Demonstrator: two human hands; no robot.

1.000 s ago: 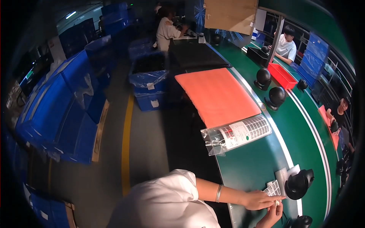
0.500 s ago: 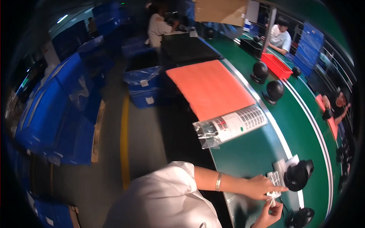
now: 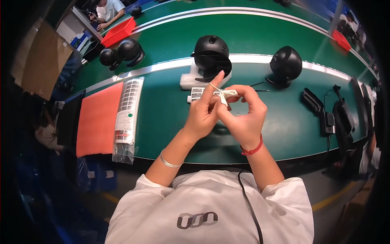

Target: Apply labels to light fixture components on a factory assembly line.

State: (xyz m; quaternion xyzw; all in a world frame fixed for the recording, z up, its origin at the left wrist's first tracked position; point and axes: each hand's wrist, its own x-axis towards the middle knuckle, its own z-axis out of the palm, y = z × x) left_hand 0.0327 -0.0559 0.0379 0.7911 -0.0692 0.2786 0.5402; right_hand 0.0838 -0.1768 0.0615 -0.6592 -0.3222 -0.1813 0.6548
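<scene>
My left hand (image 3: 202,116), a silver bracelet on its wrist, has its index finger raised and its other fingers curled. A thin part of a crumpled whitish strip (image 3: 224,96) crosses that index finger. My right hand (image 3: 245,112), with a red wristband, pinches the strip between thumb and fingers. A white piece with a printed label grid (image 3: 198,93) shows just behind my left hand; whether the hand touches it is unclear. Beyond my fingertips a round black device (image 3: 212,51) sits on a white block (image 3: 187,81).
More round black devices stand on the green bench, one at the right (image 3: 286,65) and a pair at the left (image 3: 130,51). At left lie an orange sheet (image 3: 99,122) and bagged labels (image 3: 129,110). Black parts with a cable (image 3: 327,122) lie at right. Another person sits beyond a red tray (image 3: 118,32).
My view has swung from the left side to face the bench squarely. Both hands have come together around the whitish strip, and my left index finger has lifted away from the labelled piece.
</scene>
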